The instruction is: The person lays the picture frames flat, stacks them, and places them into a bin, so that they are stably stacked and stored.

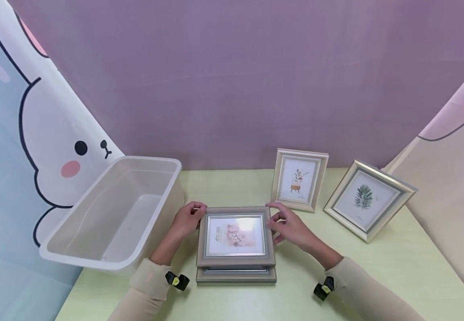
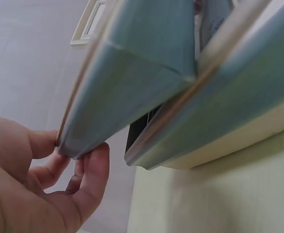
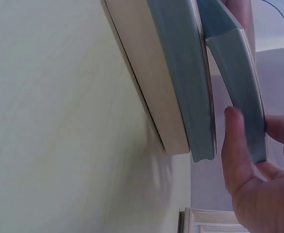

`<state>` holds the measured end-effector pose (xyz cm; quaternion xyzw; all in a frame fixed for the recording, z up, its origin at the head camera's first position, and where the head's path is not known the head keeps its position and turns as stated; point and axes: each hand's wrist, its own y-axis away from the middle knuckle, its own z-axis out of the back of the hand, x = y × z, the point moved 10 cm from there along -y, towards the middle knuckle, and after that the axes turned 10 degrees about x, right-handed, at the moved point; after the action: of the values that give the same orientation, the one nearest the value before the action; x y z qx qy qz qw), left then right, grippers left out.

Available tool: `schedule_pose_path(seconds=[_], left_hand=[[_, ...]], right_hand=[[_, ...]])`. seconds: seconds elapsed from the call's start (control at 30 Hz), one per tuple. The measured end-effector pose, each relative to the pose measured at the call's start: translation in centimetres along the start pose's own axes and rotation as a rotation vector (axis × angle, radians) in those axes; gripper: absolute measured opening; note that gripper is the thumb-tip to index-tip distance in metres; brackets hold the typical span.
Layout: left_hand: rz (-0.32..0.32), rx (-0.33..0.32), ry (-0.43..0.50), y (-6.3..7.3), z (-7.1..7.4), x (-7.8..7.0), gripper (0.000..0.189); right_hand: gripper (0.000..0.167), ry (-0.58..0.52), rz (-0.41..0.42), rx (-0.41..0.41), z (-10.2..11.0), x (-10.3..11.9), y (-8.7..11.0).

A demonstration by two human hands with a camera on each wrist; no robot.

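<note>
A grey-brown picture frame [image 1: 236,236] with a pink flower print lies over another grey-brown frame [image 1: 236,277], whose front edge shows beneath it. My left hand [image 1: 185,220] pinches the upper frame at its far left corner, thumb on top and fingers below. My right hand [image 1: 291,226] holds the same frame at its far right side. In the left wrist view the upper frame [image 2: 127,68] is tilted, its far end raised off the stack with a gap under it. The right wrist view shows this gap too, beside the lower frame [image 3: 180,73] and a cream layer under it.
An off-white plastic tub [image 1: 157,218] stands at the left of the table [image 1: 312,285]. A cream frame with a potted-plant print [image 1: 298,180] stands at the back right. Nearer the right edge, a gold-rimmed frame with a green leaf print [image 1: 366,198] stands at an angle.
</note>
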<state>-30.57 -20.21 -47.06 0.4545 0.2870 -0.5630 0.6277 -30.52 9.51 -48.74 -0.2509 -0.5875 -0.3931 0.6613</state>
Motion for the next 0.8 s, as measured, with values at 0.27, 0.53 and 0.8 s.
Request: schedule_pose_path(seconds=[0.27,0.53,0.8], left_hand=[[0.022,0.036,-0.002,0.5,-0.3,0.5,0.024],[0.003,0.102,-0.014,0.9,-0.9,0.9,0.022],[-0.019,0.14,0.005,1.2,-1.5,1.0,0.021]], right_hand=[[0.06,0.006,0.005,0.004,-0.3,-0.3,0.3],[0.053,0.053,0.013,-0.014,-0.4,-0.4,0.8],[0.048,0.096,-0.004,-0.032,-0.5,-0.9,0.9]])
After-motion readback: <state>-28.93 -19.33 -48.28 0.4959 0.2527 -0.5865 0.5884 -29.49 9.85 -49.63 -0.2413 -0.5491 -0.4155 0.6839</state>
